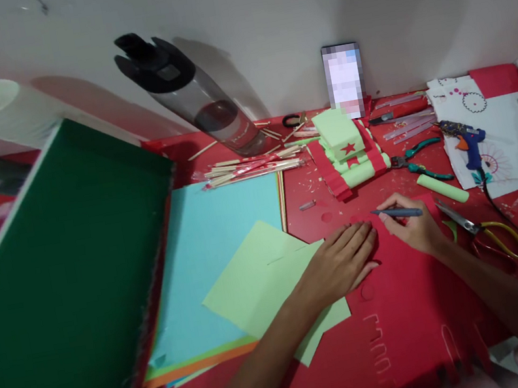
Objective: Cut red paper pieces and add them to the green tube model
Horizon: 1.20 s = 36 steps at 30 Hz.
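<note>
My right hand [414, 231] grips a dark pen [404, 213], its tip pointing left near the upper edge of a red sheet of paper [408, 288]. My left hand [340, 263] lies flat, fingers stretched out, across the left edge of this sheet and the light green paper [261, 266]. Two green pieces overlap there, on top of a stack of coloured sheets with light blue paper [221, 207] uppermost. Just right of my right hand rest scissors with yellow handles [499, 236]. Beyond the hands sits a red and green paper model [351, 149] bearing a red star.
A dark green board [73, 271] leans at the left. Behind stand a water bottle [203, 97] and a phone [344, 80] against the wall. Wooden sticks [249, 168], pliers [420, 163], a green paper roll [443, 188] and a corded blue glue gun [469, 142] lie around.
</note>
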{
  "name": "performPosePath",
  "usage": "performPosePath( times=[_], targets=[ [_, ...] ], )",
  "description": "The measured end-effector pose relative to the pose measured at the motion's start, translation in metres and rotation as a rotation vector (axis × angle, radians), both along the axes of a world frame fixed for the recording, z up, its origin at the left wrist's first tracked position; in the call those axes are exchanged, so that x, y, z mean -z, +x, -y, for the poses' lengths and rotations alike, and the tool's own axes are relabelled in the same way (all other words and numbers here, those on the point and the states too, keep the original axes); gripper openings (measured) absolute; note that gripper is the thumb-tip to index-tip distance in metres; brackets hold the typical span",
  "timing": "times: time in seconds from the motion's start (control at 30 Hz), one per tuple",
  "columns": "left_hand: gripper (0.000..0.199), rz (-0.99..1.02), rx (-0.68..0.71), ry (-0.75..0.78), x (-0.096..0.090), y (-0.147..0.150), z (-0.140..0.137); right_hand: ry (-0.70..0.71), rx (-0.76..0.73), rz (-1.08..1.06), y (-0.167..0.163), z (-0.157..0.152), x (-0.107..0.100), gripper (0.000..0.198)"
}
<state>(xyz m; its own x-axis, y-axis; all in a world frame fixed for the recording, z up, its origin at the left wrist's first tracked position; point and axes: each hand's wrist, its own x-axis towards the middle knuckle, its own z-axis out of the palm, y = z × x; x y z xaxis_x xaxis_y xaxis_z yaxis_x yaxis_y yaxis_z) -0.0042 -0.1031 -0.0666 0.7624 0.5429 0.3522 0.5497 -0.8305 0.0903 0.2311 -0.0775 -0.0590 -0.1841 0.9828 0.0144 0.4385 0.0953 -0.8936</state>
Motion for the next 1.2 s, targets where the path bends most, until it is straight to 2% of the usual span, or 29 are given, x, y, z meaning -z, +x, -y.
performPosePath(
  times=[0.1, 0.2, 0.47, 1.2],
  targets=[
    [0.05, 0.001, -0.011, 0.005, -0.0013, 0.0004, 0.0, 0.048, -0.015, 0.078, 0.0001, -0.0025, -0.0053, 0.008],
    [0.05, -0.012, -0.021, -0.021, -0.0011, 0.0003, 0.0004, 0.034, -0.037, 0.093, -0.0006, -0.0044, -0.0076, 0.01],
    [0.047, 0.01, -0.031, -0.046, -0.0016, 0.0014, 0.0006, 0.035, -0.046, 0.126, 0.0, -0.005, -0.0015, 0.011],
    [0.05, 0.03, -0.026, -0.13, -0.0013, 0.0005, 0.0, 0.017, -0.053, 0.115, 0.001, -0.0045, -0.0015, 0.011]
  ],
)
